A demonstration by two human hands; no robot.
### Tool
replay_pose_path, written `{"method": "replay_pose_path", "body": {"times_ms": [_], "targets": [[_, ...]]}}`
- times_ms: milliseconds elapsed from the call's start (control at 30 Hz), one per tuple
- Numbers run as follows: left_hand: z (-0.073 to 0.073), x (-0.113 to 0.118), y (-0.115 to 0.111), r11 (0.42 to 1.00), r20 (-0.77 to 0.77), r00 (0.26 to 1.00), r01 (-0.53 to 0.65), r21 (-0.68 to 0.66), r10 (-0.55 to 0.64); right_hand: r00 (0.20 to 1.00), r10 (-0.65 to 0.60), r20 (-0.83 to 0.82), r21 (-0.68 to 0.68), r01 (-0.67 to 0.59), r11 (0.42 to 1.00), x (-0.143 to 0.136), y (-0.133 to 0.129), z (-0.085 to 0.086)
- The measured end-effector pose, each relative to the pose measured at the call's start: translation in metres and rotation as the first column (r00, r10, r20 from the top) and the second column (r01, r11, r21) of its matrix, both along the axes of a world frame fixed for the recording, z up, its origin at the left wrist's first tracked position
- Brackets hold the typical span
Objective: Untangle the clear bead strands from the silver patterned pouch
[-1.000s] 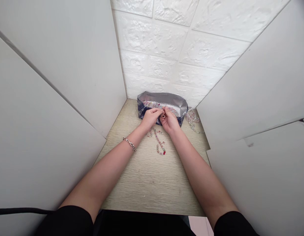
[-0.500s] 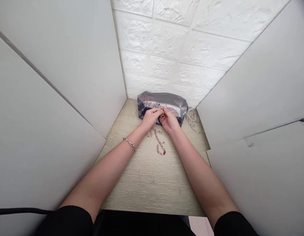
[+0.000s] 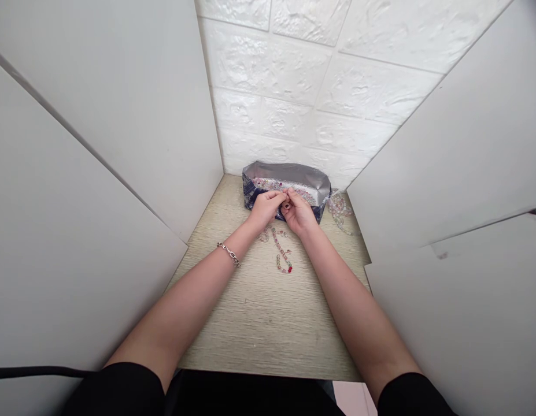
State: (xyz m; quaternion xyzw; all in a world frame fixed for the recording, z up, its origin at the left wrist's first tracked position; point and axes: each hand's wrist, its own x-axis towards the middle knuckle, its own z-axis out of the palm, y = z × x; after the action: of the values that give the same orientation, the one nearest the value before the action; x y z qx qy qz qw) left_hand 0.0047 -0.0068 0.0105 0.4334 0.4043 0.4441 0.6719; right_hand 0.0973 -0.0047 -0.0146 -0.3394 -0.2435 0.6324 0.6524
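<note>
My left hand (image 3: 264,209) and my right hand (image 3: 299,214) meet at the fingertips just in front of an open silver-lined bag (image 3: 294,171) of small beads (image 3: 268,184). Both hands are closed in a pinch; what lies between the fingertips is too small to make out. A ring-like shape shows by the curled fingers of the right hand. Below the hands, a string of pink, clear, green and red beads (image 3: 281,249) trails over the wooden tabletop (image 3: 268,318) in a hook shape.
More strings of pale beads (image 3: 339,214) lie right of the bag. A white brick-pattern wall (image 3: 289,75) rises behind it. White panels stand close on the left (image 3: 120,104) and right (image 3: 445,150). A chain bracelet (image 3: 229,254) circles my left wrist.
</note>
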Motion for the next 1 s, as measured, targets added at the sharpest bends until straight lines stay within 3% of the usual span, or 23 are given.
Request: {"method": "replay_pose_path", "body": {"times_ms": [733, 1000], "targets": [[-0.003, -0.001, 0.001, 1.000, 0.007, 1.000, 0.004, 0.003, -0.004, 1.000, -0.023, 0.019, 0.010, 0.022, 1.000, -0.002, -0.001, 0.001], [-0.011, -0.003, 0.005, 0.999, 0.027, 0.999, 0.027, 0.039, -0.028, 1.000, -0.019, 0.014, 0.010, 0.019, 1.000, -0.001, 0.000, -0.001]]}}
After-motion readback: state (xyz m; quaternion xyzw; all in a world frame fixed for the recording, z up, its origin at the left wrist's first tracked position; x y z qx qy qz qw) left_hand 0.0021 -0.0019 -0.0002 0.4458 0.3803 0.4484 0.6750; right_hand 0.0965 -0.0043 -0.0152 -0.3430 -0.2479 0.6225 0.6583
